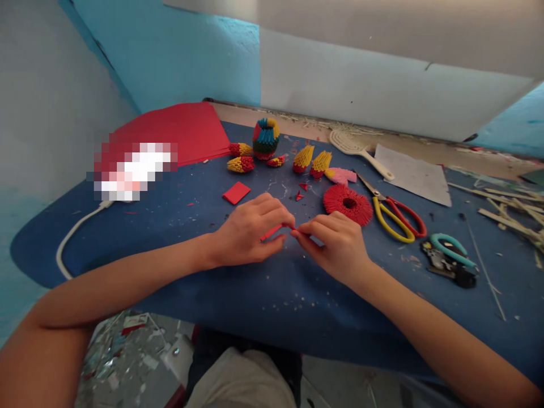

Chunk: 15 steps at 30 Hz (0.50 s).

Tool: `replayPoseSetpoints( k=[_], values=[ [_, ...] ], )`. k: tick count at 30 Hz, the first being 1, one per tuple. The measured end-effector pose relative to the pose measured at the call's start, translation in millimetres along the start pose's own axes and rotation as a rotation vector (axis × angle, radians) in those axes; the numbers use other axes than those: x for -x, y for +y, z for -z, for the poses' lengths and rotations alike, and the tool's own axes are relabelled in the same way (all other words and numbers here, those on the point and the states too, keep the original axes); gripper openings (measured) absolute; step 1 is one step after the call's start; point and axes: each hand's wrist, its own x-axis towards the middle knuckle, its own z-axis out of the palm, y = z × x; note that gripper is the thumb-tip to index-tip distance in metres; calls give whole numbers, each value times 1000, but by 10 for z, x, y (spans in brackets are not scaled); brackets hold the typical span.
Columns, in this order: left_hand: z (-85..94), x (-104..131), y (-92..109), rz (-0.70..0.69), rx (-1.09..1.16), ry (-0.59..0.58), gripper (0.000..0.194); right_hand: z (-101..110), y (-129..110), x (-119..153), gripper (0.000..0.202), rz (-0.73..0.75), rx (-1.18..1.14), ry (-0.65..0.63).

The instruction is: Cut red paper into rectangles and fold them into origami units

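My left hand [255, 229] is curled above the table, its index fingertip meeting the fingertips of my right hand. A red paper piece [271, 233] shows between its fingers and thumb. My right hand [335, 243] pinches a small red bit of paper at that meeting point, mostly hidden by the fingertips. Just behind the hands lie small folded red triangles [300, 196] and a red paper stack [236, 193]. Beside my right hand sits a red ring of folded paper pieces [347, 204].
Behind stand a multicoloured folded-paper piece [266, 139] and yellow-and-red paper cones [303, 159]. To the right are scissors [395, 215], turquoise-handled pliers [453, 252], a hairbrush [361, 150] and thin strips [510, 209]. Large red sheets [182, 130] and a white cable [70, 232] lie left.
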Motion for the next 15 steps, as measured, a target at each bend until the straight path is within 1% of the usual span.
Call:
replayPoseSetpoints(
  k=[3,6,11,15],
  values=[
    [-21,1,-12,18,69,-32,18,-7,-3,9,22,33,68,-26],
    [-38,9,-11,34,74,-51,19,-8,-15,9,22,54,96,-33],
    [-52,22,2,30,-1,-102,19,3,-39,3,27,86,168,-64],
    [-65,26,20,-17,-124,-92,17,13,-74,-11,32,110,254,-63]
  ],
)
